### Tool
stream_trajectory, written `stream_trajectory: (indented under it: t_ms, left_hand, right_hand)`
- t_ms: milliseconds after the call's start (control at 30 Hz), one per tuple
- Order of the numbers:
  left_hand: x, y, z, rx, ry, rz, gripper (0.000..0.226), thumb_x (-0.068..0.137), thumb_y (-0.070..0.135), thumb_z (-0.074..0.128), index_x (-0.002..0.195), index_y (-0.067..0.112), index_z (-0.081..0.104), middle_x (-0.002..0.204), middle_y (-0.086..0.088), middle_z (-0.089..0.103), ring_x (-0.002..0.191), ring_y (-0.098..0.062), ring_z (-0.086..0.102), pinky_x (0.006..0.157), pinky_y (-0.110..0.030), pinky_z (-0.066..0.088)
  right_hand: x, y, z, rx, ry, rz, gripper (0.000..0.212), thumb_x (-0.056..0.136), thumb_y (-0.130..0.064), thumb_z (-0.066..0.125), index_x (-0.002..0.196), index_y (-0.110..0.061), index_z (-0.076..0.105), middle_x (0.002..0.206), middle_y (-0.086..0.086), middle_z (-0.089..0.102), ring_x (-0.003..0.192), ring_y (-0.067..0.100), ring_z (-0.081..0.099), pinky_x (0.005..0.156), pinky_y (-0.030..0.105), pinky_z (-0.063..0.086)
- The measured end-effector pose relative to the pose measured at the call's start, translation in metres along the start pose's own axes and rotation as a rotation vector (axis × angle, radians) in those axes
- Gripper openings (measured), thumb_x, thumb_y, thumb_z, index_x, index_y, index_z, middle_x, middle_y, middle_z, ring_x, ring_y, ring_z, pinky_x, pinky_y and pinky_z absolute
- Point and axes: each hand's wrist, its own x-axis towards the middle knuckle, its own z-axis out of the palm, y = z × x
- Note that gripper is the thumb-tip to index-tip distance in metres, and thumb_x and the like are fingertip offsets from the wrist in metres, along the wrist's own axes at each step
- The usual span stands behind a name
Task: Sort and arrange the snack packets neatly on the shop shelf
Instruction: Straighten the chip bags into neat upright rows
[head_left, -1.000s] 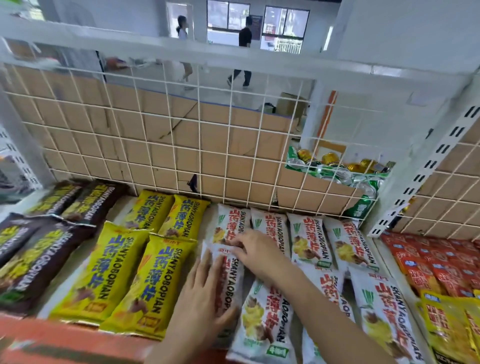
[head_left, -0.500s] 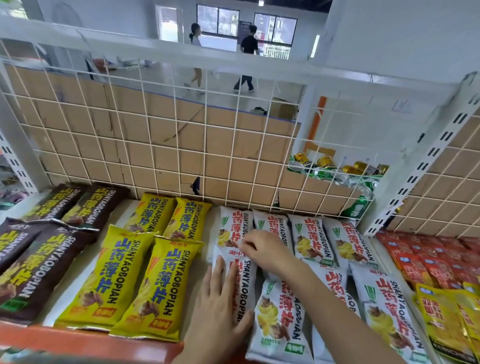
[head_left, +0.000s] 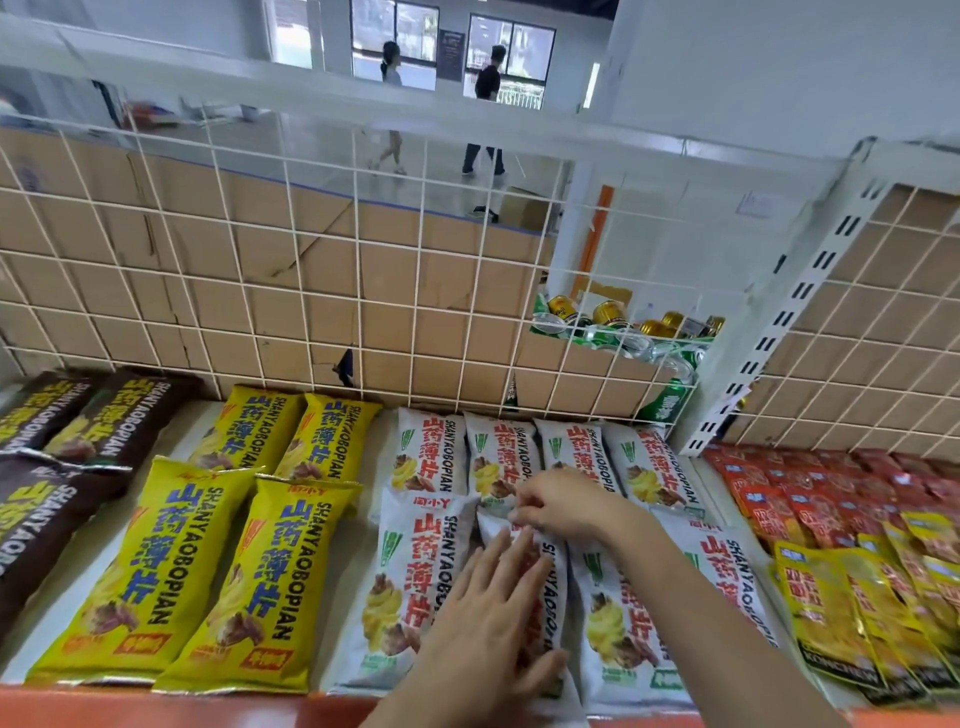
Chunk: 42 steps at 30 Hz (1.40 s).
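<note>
On the shelf (head_left: 208, 421): Shanyaobopian packets (head_left: 270, 582) lying flat in a front row and a back row, side by side. Right of them, past the upright post (head_left: 774, 332), a heap of smaller snack packets (head_left: 821, 525). Behind everything, a wire grid (head_left: 291, 270), with cardboard (head_left: 208, 228) behind that. Cans (head_left: 608, 314) behind the grid too, over to the right. On one front packet (head_left: 553, 597), left hand (head_left: 483, 623) lying flat; right hand (head_left: 566, 506) pinching its far end.

Glossy plastic snack packets (head_left: 265, 582) – matt cardboard backing (head_left: 249, 291) behind white-coated wire grid (head_left: 363, 249).
</note>
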Motion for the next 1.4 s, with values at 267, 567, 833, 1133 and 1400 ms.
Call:
stream_trajectory:
  t_ms: [267, 567, 833, 1133, 1400]
  left_hand:
    - [-0.005, 0.001, 0.006, 0.01, 0.02, 0.023, 0.082, 0.071, 0.076, 0.04, 0.134, 0.024, 0.05, 0.146, -0.005, 0.041, 0.134, -0.02, 0.03, 0.11, -0.033, 0.005]
    - [0.007, 0.014, 0.019, -0.057, 0.042, -0.12, 0.096, 0.065, 0.075, 0.041, 0.141, 0.016, 0.039, 0.15, -0.013, 0.028, 0.138, -0.026, 0.021, 0.109, -0.036, 0.006]
    - [0.007, 0.02, 0.03, -0.058, 0.074, -0.146, 0.107, 0.056, 0.076, 0.045, 0.141, 0.011, 0.04, 0.149, -0.012, 0.032, 0.136, -0.025, 0.027, 0.104, -0.039, 0.015]
    - [0.008, 0.021, 0.036, -0.028, 0.074, -0.166, 0.114, 0.053, 0.078, 0.043, 0.144, 0.009, 0.033, 0.155, -0.014, 0.01, 0.143, -0.03, 0.003, 0.109, -0.041, 0.002]
    - [0.005, 0.021, 0.032, -0.009, 0.15, -0.124, 0.106, 0.056, 0.078, 0.045, 0.142, 0.018, 0.039, 0.15, -0.012, 0.032, 0.139, -0.028, 0.019, 0.109, -0.043, 0.01]
  right_hand:
    - [-0.001, 0.003, -0.002, 0.199, -0.012, -0.031, 0.021, 0.094, -0.032, 0.049, 0.078, -0.019, 0.055, 0.078, 0.0, 0.056, 0.068, 0.012, 0.048, 0.065, 0.028, 0.037]
    - [0.017, -0.004, 0.0, 0.309, 0.125, -0.029, 0.014, 0.094, -0.024, 0.049, 0.081, -0.02, 0.05, 0.091, 0.003, 0.059, 0.084, 0.018, 0.054, 0.075, 0.034, 0.042]
    - [0.027, 0.003, 0.009, 0.341, 0.194, 0.03, 0.016, 0.092, -0.02, 0.05, 0.087, -0.007, 0.057, 0.091, 0.011, 0.063, 0.084, 0.026, 0.057, 0.076, 0.038, 0.046]
    - [0.031, 0.002, 0.01, 0.243, 0.205, 0.07, 0.015, 0.093, -0.009, 0.046, 0.079, -0.012, 0.046, 0.07, 0.003, 0.046, 0.071, 0.018, 0.047, 0.06, 0.03, 0.035]
    - [0.018, 0.023, -0.006, 0.251, 0.102, 0.025, 0.033, 0.092, -0.029, 0.054, 0.092, 0.003, 0.06, 0.079, 0.018, 0.056, 0.068, 0.019, 0.047, 0.062, 0.031, 0.034]
